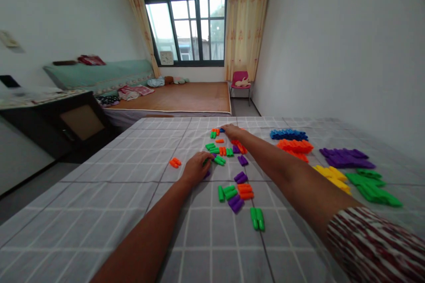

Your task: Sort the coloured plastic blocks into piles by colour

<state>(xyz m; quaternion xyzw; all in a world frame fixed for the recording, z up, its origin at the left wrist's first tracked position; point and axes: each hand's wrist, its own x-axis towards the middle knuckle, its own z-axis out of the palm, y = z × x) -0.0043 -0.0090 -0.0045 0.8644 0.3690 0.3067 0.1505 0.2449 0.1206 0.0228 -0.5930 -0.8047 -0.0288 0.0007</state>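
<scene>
My left hand (198, 164) rests low over the middle of the table with its fingers curled. Whatever it may hold is hidden. A purple plastic piece (214, 156) shows at its fingertips, beside a green pair of pieces (219, 160). Farther off, my right hand (232, 131) reaches to the back of the scattered pieces, fingers closed on a small blue plastic piece (222, 130). Right by it lie orange pieces (215, 131) and green pieces (213, 135). Under the right forearm, more orange pieces (241, 147) are partly covered.
Sorted piles stand on the right: blue (288, 135), orange (295, 147), purple (347, 158), yellow (332, 177) and green (373, 188). Nearer me are loose green pieces (257, 219) and purple pieces (236, 203). An orange cluster (175, 162) lies left. A checked cloth (119, 212) covers the table.
</scene>
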